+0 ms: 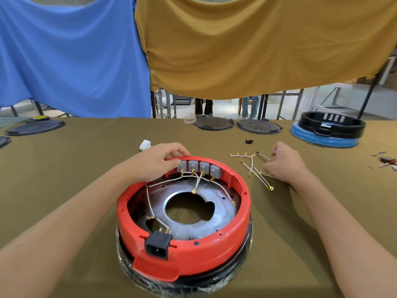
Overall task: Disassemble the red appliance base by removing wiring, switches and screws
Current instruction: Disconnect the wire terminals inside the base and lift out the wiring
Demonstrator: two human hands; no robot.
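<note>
The red appliance base (193, 252) lies upside down on the olive table, on a black ring wrapped in film. Several grey switches (200, 168) line its far inner wall, with white wires (150, 201) running from them to a black power socket (158, 245) at the near side. My left hand (156, 162) grips the far rim, thumb against the leftmost switch. My right hand (283, 166) rests on the table to the right of the base, fingers curled round a screwdriver (262, 155) whose tip sticks out. Loose white wires (255, 171) lie beside it.
A white wad (145, 144) and a small black part (249, 141) lie beyond the base. Two dark round plates (213, 123) (258, 126) and a blue-and-black base (328, 130) sit at the far edge. Dark discs (35, 126) lie far left, small parts (386, 161) far right.
</note>
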